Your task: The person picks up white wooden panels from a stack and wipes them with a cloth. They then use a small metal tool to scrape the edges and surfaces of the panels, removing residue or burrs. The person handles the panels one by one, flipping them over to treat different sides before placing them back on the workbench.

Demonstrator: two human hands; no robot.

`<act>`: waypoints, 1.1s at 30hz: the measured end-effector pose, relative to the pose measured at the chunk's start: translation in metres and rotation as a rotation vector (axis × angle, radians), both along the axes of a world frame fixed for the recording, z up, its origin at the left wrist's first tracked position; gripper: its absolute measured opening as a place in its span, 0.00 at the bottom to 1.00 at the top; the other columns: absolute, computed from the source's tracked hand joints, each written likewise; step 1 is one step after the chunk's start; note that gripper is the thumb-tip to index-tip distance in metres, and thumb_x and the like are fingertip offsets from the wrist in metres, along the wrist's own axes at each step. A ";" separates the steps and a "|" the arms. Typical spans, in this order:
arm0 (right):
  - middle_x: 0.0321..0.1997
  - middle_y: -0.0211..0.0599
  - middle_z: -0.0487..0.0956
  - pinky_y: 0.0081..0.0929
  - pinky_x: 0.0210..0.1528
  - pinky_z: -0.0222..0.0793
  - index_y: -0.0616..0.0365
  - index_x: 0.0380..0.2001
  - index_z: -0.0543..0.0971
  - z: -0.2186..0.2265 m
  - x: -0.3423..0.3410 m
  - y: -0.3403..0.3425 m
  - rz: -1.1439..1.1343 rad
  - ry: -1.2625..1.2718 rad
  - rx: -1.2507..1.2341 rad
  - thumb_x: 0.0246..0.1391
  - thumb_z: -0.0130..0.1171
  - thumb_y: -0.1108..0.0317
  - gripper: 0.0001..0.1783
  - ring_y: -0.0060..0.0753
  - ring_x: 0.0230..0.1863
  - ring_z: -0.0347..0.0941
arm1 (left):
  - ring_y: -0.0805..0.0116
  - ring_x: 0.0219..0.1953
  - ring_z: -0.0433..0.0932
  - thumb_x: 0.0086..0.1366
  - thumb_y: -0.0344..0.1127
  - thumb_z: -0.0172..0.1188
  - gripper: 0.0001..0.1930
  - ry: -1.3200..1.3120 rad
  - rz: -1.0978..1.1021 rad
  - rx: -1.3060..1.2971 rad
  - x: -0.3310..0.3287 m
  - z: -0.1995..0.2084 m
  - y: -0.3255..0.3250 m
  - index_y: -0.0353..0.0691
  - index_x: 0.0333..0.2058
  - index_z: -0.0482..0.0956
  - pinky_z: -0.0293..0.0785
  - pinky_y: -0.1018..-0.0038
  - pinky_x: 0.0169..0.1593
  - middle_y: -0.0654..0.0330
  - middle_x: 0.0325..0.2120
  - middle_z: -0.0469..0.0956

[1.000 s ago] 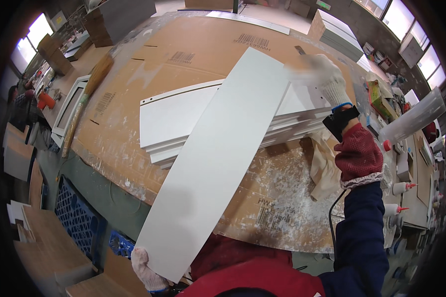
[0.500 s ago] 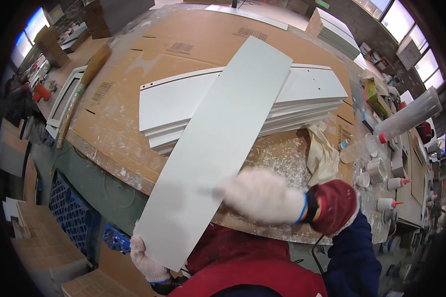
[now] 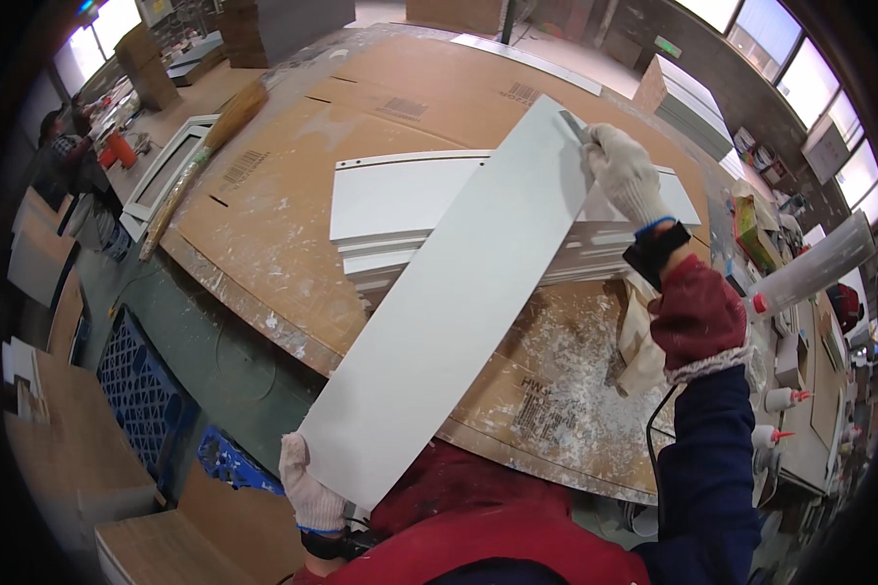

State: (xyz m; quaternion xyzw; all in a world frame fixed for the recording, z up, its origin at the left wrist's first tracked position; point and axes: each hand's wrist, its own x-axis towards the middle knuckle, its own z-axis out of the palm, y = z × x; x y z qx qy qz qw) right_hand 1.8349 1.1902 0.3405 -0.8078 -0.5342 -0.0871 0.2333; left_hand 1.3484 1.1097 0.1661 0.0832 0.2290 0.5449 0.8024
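Observation:
A long white board point(image 3: 449, 292) slants across the view, its far end over a stack of white panels point(image 3: 400, 200) on the worktable. My left hand point(image 3: 311, 487), in a white knit glove, is closed around the board's near left corner. At the far right edge, my right hand point(image 3: 624, 175), gloved alike, grips the board with its fingers curled over the edge. Dark holes show along the edge of the top panel in the stack. The board hides the middle of that stack. A cream cloth point(image 3: 641, 341) lies beside the stack, partly behind my right forearm.
Cardboard point(image 3: 293, 205) covers the table. A long-handled brush point(image 3: 210, 146) and a frame point(image 3: 156, 185) lie at its left. Glue bottles point(image 3: 785, 398), a clear tube point(image 3: 819, 258) and a green-red box point(image 3: 754, 234) are at the right. Blue pallets point(image 3: 146, 390) stand lower left. A person point(image 3: 68, 156) is far left.
My right hand has moved from the board's lower middle up to its far right edge and taken hold there. My view has shifted slightly, and my left hand keeps the near corner.

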 end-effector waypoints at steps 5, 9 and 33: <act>0.43 0.51 0.77 0.43 0.46 0.69 0.57 0.45 0.75 -0.005 0.007 0.040 0.001 -0.255 -0.083 0.59 0.46 0.67 0.14 0.53 0.45 0.74 | 0.70 0.41 0.72 0.70 0.39 0.49 0.13 0.012 0.059 -0.021 0.010 0.004 -0.004 0.45 0.25 0.64 0.72 0.63 0.50 0.68 0.30 0.70; 0.42 0.51 0.76 0.44 0.44 0.72 0.60 0.42 0.73 -0.015 -0.078 0.037 0.377 -0.296 -0.101 0.58 0.41 0.71 0.13 0.55 0.43 0.75 | 0.69 0.41 0.72 0.70 0.39 0.49 0.13 0.068 0.094 -0.058 0.014 0.012 -0.009 0.45 0.25 0.63 0.72 0.61 0.51 0.67 0.29 0.68; 0.29 0.32 0.75 0.32 0.30 0.71 0.55 0.46 0.74 -0.102 -0.249 -0.182 1.199 0.141 -0.457 0.48 0.52 0.70 0.19 0.36 0.31 0.75 | 0.56 0.57 0.69 0.69 0.50 0.49 0.28 -0.139 -0.104 -0.005 0.032 0.050 -0.002 0.33 0.58 0.63 0.67 0.57 0.59 0.51 0.56 0.68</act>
